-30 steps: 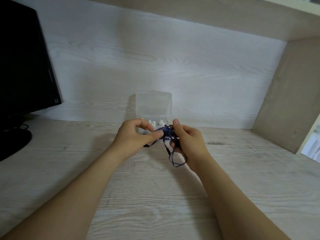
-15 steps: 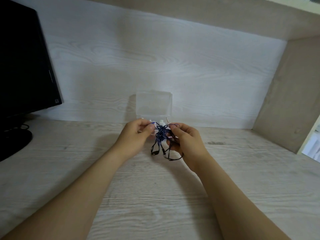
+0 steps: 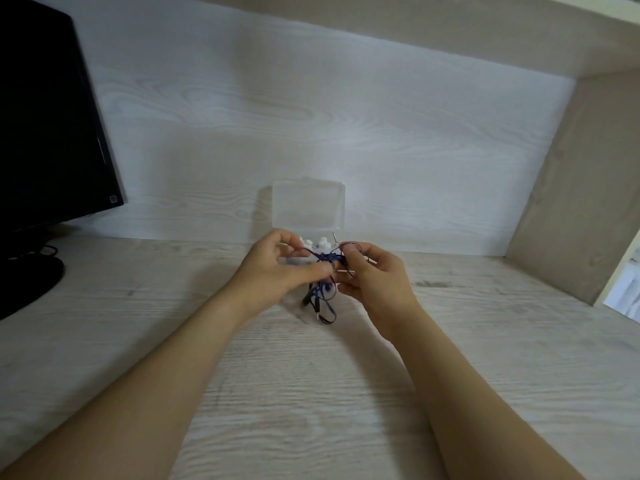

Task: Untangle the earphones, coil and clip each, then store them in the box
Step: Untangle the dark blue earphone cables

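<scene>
Head view, and both hands are up over the table, meeting in the middle. The left hand has its fingers curled in, thumb and forefinger pinching the dark blue earphones at the knot. The right hand faces it just beside, its fingers also curled and pinching the same tangle from the other side, with a strand looped over the top of the forefinger. So both hands have hold of the one bundle, neither spread open.

The earphones are a bunched snarl held between the two hands, above the table. Several loops hang down below the knuckles, and the lowest loop reaches close to the wood; whether it touches is hard to tell. Parts of the cord are blurred.

Right behind the hands sits the box, clear plastic, its lid standing upright against the pale back panel. The bottom half is mostly hidden by the hands, but small white pieces show over its front edge.

Off to the left, a black monitor on a round base, well apart from the action. On the right, a beige side panel closes in the table.
</scene>
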A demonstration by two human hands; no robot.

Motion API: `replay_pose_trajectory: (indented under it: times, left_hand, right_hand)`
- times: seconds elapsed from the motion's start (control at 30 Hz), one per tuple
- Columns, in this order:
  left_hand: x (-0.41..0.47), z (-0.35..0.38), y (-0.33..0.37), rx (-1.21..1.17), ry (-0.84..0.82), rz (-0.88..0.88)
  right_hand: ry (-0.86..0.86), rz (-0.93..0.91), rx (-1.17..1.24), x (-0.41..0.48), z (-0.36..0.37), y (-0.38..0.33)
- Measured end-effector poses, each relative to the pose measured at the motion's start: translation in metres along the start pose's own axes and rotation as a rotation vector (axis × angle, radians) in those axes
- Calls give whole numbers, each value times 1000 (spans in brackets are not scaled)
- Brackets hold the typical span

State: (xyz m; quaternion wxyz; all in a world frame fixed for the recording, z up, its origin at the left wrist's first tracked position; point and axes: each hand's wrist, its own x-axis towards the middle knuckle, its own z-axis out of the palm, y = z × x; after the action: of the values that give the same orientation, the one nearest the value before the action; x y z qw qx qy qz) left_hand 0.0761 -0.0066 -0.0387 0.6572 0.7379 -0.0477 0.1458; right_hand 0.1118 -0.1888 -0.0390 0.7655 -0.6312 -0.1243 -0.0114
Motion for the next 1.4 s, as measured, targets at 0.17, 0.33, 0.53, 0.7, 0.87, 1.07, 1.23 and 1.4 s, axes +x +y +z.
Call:
replay_pose_trajectory:
  times: [0.17,0.33,0.53,0.7,0.87,1.07,1.23,1.4]
  left_hand:
    - [-8,3,3,24,-105,17]
    - [-4,1,3,177,-51,17]
    - [1,3,-3,231,-79,49]
    - [4,4,-5,239,-111,31]
    - [8,4,-11,258,-106,28]
    - [6,2,-15,308,-126,50]
    - [9,0,-17,282,-89,-13]
    - [8,1,-15,264,-90,-51]
  right_hand:
    - [50,-9,-8,0,1,-1]
    - [80,7,16,0,0,-1]
    - [69,27,49,-1,1,-2]
    - [-33,54,101,-2,-2,-7]
    - [-11,-39,-90,-4,-2,-6]
    - [-32,-140,-220,-1,-4,1]
    - [-124,-240,-477,0,-3,9]
    - [-88,-385,-665,1,0,16]
